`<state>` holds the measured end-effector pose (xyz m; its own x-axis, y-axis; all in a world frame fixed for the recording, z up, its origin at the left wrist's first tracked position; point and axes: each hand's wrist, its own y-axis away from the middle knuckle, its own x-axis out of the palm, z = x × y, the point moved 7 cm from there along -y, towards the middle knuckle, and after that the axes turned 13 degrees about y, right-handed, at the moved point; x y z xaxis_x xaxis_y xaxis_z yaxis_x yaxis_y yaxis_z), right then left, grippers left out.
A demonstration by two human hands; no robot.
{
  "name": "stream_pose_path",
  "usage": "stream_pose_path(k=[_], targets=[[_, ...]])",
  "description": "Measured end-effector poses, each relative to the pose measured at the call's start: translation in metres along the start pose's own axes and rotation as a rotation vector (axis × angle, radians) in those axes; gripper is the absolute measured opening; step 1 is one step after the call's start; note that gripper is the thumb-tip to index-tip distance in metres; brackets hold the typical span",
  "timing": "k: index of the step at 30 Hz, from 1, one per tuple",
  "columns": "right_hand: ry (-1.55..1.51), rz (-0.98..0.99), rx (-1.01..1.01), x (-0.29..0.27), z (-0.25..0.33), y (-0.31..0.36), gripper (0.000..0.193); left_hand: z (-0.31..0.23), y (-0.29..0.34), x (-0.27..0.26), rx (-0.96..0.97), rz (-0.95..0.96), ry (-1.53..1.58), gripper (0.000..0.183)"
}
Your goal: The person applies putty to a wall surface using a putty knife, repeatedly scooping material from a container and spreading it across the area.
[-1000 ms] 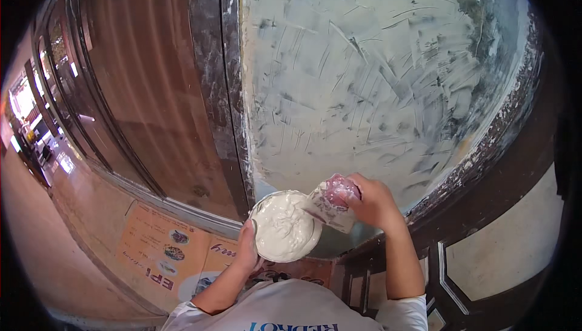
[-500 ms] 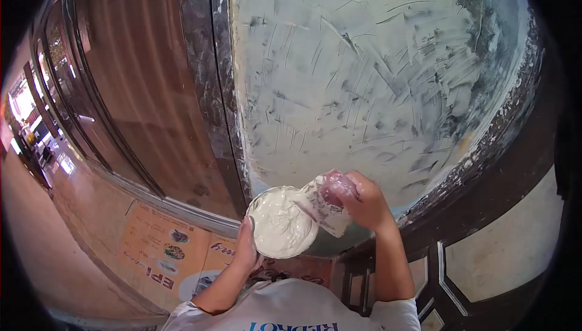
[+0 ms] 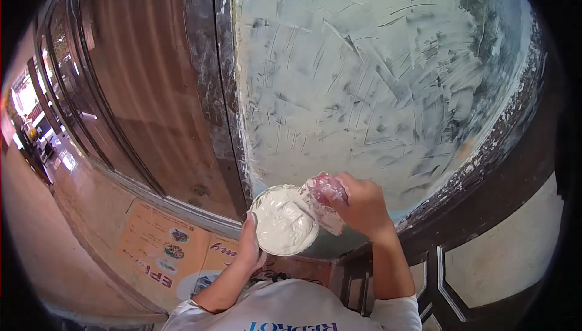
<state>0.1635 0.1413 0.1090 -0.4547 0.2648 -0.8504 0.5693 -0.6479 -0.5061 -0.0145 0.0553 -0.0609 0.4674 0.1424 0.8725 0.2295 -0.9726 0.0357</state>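
My left hand (image 3: pixel 248 245) grips the left side of a round tub (image 3: pixel 277 254), its thumb along the rim. Creamy white putty (image 3: pixel 282 220) fills the tub, its surface stirred into ridges. In my right hand (image 3: pixel 364 205) is a putty knife (image 3: pixel 328 214), with a reddish, putty-smeared part showing at my fingers. Its wide coated blade tilts over the tub's right rim, with one edge at the putty. In front of me stands a wall (image 3: pixel 339 88) covered in pale putty with dark streaks and ridged strokes.
A dark frame post (image 3: pixel 209 58) borders the wall on the left, beside a brown glass panel (image 3: pixel 142 76). Dark panelled woodwork (image 3: pixel 485 234) stands to the right. An orange printed banner (image 3: pixel 145 237) lies on the floor at lower left.
The putty knife has turned and shifted slightly left, closer over the tub. My right hand moved a little with it. The tub has shifted very slightly right.
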Motion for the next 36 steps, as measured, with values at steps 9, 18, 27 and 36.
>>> stream_pose_path(k=[9, 18, 27, 36], targets=[[-0.04, 0.015, -0.068, -0.001, -0.008, -0.002, 0.026, 0.001, -0.003, 0.007, 0.012, 0.017, 0.011, 0.066], [-0.031, -0.149, -0.07, -0.016, -0.014, 0.008, 0.022, 0.0, -0.003, 0.011, -0.03, -0.018, -0.004, 0.069], [-0.149, -0.033, 0.097, 0.006, -0.044, 0.05, 0.021, 0.009, -0.007, 0.01, -0.02, -0.015, -0.058, 0.07], [0.044, 0.09, 0.211, 0.021, -0.083, 0.08, 0.029, 0.019, -0.003, 0.019, -0.078, -0.027, -0.035, 0.067]])
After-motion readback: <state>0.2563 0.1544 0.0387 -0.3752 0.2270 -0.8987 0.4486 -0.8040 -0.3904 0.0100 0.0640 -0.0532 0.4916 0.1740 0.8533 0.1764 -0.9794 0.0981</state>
